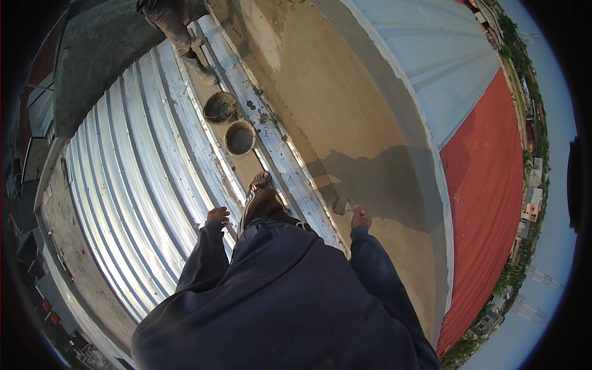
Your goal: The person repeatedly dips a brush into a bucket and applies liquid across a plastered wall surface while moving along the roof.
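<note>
My right hand (361,218) is closed round the red handle of a trowel (340,206), its grey blade against or just off the plastered wall (370,105) on my right. A shadow falls across that smooth brown plaster. My left hand (218,215) hangs over the corrugated metal roof with its fingers loosely apart, and I see nothing in it. Ahead of my foot (261,180) stand two mortar-stained buckets: a nearer bucket (240,137) and a farther bucket (220,108), which touch or almost touch. How much mortar is inside them I cannot tell.
Silvery corrugated roofing (135,154) spreads out on my left, with a board (246,165) under my foot. Mortar splatters (264,117) dot the metal strip along the wall's base. Another person's legs (185,43) are at the far left. Red roofing (484,197) lies beyond the wall.
</note>
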Action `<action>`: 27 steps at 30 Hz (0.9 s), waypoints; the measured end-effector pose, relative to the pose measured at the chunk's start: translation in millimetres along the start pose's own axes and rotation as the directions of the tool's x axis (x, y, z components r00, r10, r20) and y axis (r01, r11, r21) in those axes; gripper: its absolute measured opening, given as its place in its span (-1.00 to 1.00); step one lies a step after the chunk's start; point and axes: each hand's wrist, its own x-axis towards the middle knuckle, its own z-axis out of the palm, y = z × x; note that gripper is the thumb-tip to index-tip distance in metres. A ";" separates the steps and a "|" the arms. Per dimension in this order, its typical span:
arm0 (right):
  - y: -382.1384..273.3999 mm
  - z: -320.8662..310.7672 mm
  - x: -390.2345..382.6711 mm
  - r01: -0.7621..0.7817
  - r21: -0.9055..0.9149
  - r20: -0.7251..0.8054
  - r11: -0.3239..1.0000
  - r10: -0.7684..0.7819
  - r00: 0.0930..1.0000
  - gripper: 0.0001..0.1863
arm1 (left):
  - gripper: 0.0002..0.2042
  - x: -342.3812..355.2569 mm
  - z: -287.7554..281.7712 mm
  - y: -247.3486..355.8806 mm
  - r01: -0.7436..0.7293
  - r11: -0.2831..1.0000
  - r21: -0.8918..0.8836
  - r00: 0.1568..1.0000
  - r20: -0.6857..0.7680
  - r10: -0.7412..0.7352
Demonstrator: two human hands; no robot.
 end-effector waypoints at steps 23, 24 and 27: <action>126.1 17.5 -52.9 -0.353 0.189 -0.063 0.916 0.370 0.927 -0.66 | -0.63 23.6 5.4 18.6 -0.139 0.985 0.107 0.990 0.036 0.135; 131.8 21.4 -52.0 -0.365 0.184 -0.065 0.913 0.382 0.922 -0.67 | -0.67 21.6 7.1 23.2 -0.141 0.985 0.098 0.990 0.040 0.137; 155.3 46.4 -47.9 -0.509 0.119 0.038 0.852 0.509 0.860 -0.69 | -0.70 13.4 10.5 38.7 -0.111 0.982 0.153 0.994 0.015 0.110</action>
